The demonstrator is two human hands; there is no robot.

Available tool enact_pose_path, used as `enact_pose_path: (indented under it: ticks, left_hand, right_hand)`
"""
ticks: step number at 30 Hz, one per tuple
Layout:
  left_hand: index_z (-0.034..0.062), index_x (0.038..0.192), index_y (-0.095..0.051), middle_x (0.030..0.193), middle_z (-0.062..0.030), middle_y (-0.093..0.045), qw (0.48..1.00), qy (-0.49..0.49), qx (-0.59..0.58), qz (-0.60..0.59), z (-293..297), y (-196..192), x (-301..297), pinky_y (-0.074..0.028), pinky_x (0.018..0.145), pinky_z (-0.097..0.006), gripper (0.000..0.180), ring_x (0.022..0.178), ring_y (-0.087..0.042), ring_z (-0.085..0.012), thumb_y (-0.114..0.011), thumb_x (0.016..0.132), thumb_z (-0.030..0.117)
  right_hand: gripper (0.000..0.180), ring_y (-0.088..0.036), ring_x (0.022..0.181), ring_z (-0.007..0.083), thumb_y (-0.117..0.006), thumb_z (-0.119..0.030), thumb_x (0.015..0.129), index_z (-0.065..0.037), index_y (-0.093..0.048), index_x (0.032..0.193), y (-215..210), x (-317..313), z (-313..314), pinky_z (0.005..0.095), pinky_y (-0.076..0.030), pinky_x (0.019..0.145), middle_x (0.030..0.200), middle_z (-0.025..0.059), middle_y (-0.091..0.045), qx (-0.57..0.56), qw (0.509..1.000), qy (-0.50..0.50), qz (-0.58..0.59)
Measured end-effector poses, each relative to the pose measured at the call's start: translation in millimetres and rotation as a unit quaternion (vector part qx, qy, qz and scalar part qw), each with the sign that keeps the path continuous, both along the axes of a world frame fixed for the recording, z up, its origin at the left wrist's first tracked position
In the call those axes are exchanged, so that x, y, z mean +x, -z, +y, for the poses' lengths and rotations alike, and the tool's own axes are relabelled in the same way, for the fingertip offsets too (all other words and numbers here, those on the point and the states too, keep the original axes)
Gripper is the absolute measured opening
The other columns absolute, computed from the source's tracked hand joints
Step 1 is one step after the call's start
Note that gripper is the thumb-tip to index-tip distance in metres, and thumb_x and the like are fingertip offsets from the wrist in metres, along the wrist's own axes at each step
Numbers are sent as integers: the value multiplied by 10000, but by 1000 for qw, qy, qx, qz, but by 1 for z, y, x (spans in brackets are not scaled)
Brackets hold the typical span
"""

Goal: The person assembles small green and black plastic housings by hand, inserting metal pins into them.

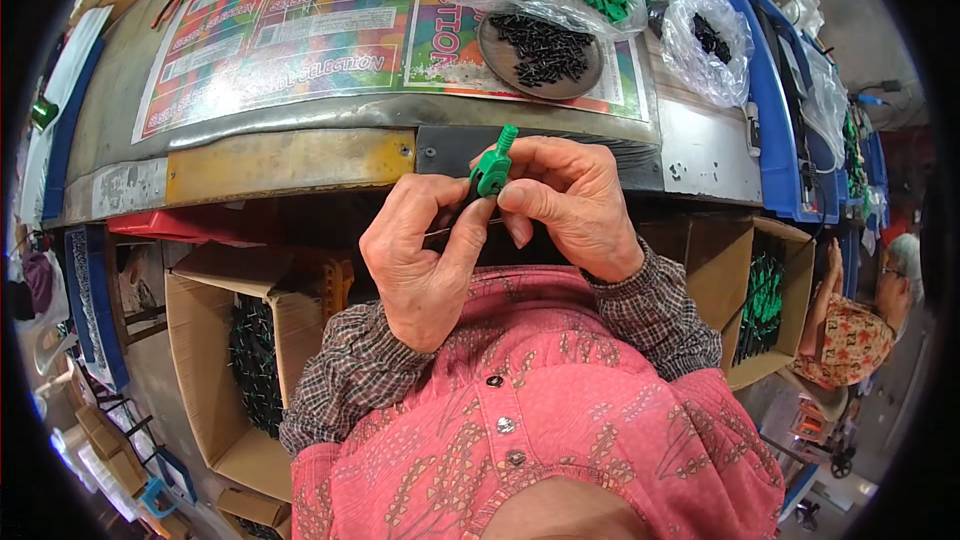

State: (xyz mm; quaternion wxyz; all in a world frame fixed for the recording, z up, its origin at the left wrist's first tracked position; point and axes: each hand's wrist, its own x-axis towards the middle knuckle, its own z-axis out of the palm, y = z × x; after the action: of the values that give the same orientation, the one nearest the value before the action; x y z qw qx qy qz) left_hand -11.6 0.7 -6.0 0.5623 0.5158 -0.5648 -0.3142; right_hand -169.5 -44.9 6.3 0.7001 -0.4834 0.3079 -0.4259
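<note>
In front of my chest, just off the bench's near edge, both hands are raised around a small green plastic part (493, 172). Its threaded stem points upward. The left hand (420, 255) pinches the part's lower left side between thumb and fingers, where a dark piece shows against it. My right hand (575, 202) is closed at the part's right side, thumb and index fingertip meeting beside it. A thin straight piece shows under the left fingers; whether it belongs to the part I cannot tell.
A round dish (570, 88) of small black parts sits on the bench, below a clear bag (630, 15) of green parts. Another bag (735, 80) holds black parts. Cardboard boxes (190, 340) stand below the bench. At far right, another person (850, 340) sits near blue bins (770, 120).
</note>
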Motion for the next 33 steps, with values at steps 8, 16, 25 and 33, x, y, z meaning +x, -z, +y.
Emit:
enact_pose_path:
  ticks: [8,16,25,33]
  left_hand:
    - [-14,890,-627,784,-84,-596,1000,5,10,22,0,3,-2,-472,586,-249,142,652,-584,-143,-705,772,-3]
    - [-14,886,-619,795,-87,-598,999,-13,-27,-31,0,6,-2,-474,588,-242,131,658,-585,-135,-698,781,-11]
    - [-23,895,-599,810,-35,-567,1000,18,6,2,2,2,-1,-421,612,-201,90,727,-521,-77,-661,839,10]
    - [-19,897,-615,794,-49,-585,1000,9,21,6,2,3,-1,-446,586,-211,99,691,-559,-93,-674,821,5]
  right_hand:
    - [232,-546,604,59,-661,-32,857,72,-613,1059,-1,4,3,193,-450,492,843,52,-633,-9,1000,16,24]
    - [234,-520,571,38,-668,-49,857,63,-611,1055,1,9,7,179,-421,481,786,23,-620,-52,996,44,56]
    - [224,-526,569,45,-664,-68,867,64,-615,1043,1,4,3,182,-422,478,771,24,-610,-28,999,21,40]
    - [207,-549,562,63,-664,-34,855,78,-620,1022,-1,5,3,192,-445,484,795,45,-620,-15,999,21,34]
